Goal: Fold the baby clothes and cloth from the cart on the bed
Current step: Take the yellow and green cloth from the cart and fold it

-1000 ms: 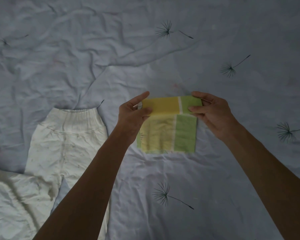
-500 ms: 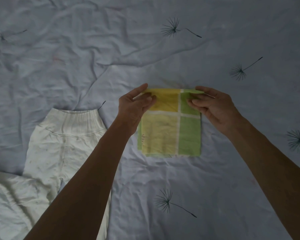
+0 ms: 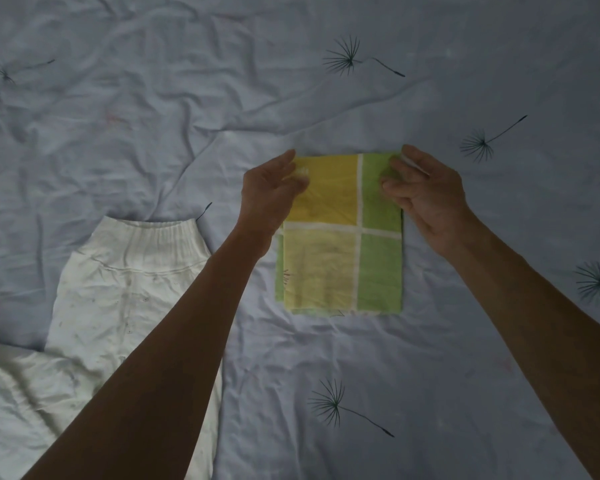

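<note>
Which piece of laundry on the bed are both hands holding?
The yellow-and-green checked cloth, held at its far corners by the left hand and right hand. The white baby trousers to its left are in neither hand.

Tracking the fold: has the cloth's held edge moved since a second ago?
Yes. The cloth edge moved away from the person, toward the upper dandelion print.

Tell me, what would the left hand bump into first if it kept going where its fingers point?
The yellow-and-green cloth: the left hand is at its far left corner. Past that, only the wrinkled bedsheet, though depth is unclear.
</note>
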Demonstrator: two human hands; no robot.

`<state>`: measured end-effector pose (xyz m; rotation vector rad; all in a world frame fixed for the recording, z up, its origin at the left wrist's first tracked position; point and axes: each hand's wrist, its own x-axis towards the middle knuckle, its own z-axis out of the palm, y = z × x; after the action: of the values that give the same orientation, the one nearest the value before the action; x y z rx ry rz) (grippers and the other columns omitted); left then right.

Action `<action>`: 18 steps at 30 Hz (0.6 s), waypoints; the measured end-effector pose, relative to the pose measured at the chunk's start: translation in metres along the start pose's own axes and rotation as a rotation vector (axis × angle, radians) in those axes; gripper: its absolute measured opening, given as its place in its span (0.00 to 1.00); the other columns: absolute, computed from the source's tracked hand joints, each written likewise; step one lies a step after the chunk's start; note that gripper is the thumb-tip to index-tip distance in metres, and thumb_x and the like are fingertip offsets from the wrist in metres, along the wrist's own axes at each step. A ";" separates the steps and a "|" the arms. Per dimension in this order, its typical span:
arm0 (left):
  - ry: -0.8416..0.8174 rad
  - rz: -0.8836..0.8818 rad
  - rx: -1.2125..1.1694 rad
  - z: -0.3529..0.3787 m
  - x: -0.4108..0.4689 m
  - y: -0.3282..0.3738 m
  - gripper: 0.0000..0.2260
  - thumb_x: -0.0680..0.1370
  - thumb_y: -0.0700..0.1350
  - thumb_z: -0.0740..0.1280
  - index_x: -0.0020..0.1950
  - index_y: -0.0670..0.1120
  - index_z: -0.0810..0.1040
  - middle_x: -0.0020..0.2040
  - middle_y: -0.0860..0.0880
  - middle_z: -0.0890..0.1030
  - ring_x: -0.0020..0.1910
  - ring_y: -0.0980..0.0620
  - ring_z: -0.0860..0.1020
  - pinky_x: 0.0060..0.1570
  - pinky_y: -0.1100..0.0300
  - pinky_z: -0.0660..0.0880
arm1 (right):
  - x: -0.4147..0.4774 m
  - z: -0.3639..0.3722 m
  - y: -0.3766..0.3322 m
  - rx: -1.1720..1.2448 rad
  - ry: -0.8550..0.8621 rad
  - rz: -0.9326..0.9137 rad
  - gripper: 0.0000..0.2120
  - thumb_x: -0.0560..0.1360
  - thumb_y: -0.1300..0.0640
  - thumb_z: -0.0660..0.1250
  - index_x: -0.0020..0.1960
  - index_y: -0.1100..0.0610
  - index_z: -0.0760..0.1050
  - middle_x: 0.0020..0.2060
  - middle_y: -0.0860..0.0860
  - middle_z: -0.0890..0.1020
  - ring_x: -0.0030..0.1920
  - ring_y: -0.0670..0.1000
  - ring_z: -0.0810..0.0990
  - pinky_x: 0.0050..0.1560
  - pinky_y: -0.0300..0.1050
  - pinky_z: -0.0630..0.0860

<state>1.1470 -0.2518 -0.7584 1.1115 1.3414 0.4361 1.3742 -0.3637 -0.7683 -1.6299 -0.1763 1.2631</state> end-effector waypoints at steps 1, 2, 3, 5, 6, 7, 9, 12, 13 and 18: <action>0.014 0.067 0.139 -0.001 0.001 0.000 0.31 0.78 0.41 0.78 0.79 0.49 0.74 0.71 0.43 0.81 0.70 0.51 0.80 0.70 0.52 0.78 | -0.001 0.002 -0.001 -0.068 0.013 -0.039 0.37 0.73 0.72 0.75 0.79 0.56 0.71 0.72 0.56 0.78 0.70 0.49 0.80 0.70 0.51 0.78; 0.021 0.140 0.281 -0.002 0.001 -0.002 0.32 0.78 0.42 0.77 0.81 0.51 0.71 0.74 0.44 0.79 0.72 0.51 0.78 0.72 0.52 0.76 | -0.002 0.005 -0.003 -0.146 0.023 -0.078 0.36 0.74 0.71 0.75 0.79 0.56 0.70 0.73 0.55 0.77 0.70 0.46 0.79 0.70 0.46 0.78; 0.021 0.218 0.416 -0.004 0.000 -0.004 0.33 0.79 0.41 0.75 0.83 0.51 0.69 0.76 0.45 0.77 0.75 0.50 0.75 0.74 0.52 0.73 | -0.003 0.007 -0.005 -0.222 0.028 -0.117 0.35 0.75 0.69 0.74 0.80 0.56 0.69 0.74 0.55 0.76 0.70 0.45 0.78 0.70 0.42 0.77; 0.025 0.395 0.671 -0.007 -0.002 -0.009 0.31 0.81 0.41 0.71 0.84 0.49 0.67 0.79 0.43 0.74 0.80 0.45 0.69 0.79 0.47 0.68 | -0.008 0.012 -0.006 -0.419 0.035 -0.220 0.35 0.78 0.66 0.72 0.82 0.54 0.66 0.78 0.54 0.72 0.73 0.48 0.74 0.75 0.44 0.73; 0.034 0.474 0.796 -0.007 -0.005 -0.010 0.31 0.82 0.42 0.70 0.84 0.48 0.66 0.80 0.41 0.72 0.81 0.41 0.67 0.80 0.43 0.66 | -0.012 0.014 -0.006 -0.560 0.040 -0.288 0.34 0.80 0.63 0.71 0.83 0.54 0.64 0.80 0.53 0.69 0.76 0.50 0.71 0.78 0.48 0.69; 0.051 0.530 0.916 -0.007 -0.008 -0.008 0.30 0.83 0.43 0.70 0.85 0.48 0.65 0.80 0.38 0.70 0.81 0.37 0.64 0.80 0.40 0.63 | -0.016 0.016 -0.005 -0.710 0.043 -0.360 0.33 0.82 0.61 0.69 0.84 0.53 0.62 0.81 0.53 0.67 0.80 0.51 0.67 0.81 0.50 0.64; 0.097 0.603 1.118 -0.004 -0.016 -0.004 0.32 0.83 0.48 0.70 0.85 0.47 0.63 0.82 0.35 0.66 0.82 0.33 0.61 0.82 0.36 0.58 | -0.023 0.021 -0.003 -0.967 0.046 -0.488 0.31 0.84 0.58 0.65 0.85 0.54 0.60 0.83 0.57 0.62 0.84 0.56 0.59 0.83 0.54 0.58; 0.177 0.649 1.267 0.002 -0.031 0.004 0.35 0.82 0.49 0.70 0.86 0.46 0.60 0.82 0.35 0.64 0.83 0.34 0.60 0.82 0.34 0.55 | -0.038 0.033 -0.008 -1.233 0.074 -0.602 0.30 0.86 0.56 0.62 0.85 0.56 0.58 0.83 0.61 0.59 0.84 0.62 0.55 0.83 0.58 0.55; 0.215 0.657 1.283 0.004 -0.036 0.006 0.35 0.81 0.47 0.71 0.86 0.46 0.60 0.82 0.35 0.65 0.83 0.34 0.60 0.82 0.34 0.55 | -0.044 0.038 -0.009 -1.300 0.091 -0.628 0.30 0.86 0.55 0.62 0.85 0.57 0.58 0.83 0.62 0.59 0.84 0.63 0.56 0.84 0.58 0.55; 0.345 0.666 1.342 0.009 -0.059 0.009 0.37 0.76 0.42 0.73 0.84 0.44 0.63 0.78 0.35 0.69 0.81 0.34 0.64 0.81 0.33 0.57 | -0.078 0.052 -0.010 -1.476 0.230 -0.758 0.30 0.85 0.56 0.62 0.84 0.61 0.58 0.82 0.64 0.60 0.83 0.64 0.57 0.84 0.60 0.55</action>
<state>1.1436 -0.2982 -0.7208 2.7303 1.5236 0.1415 1.3036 -0.3768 -0.7078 -2.4379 -1.6969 0.1868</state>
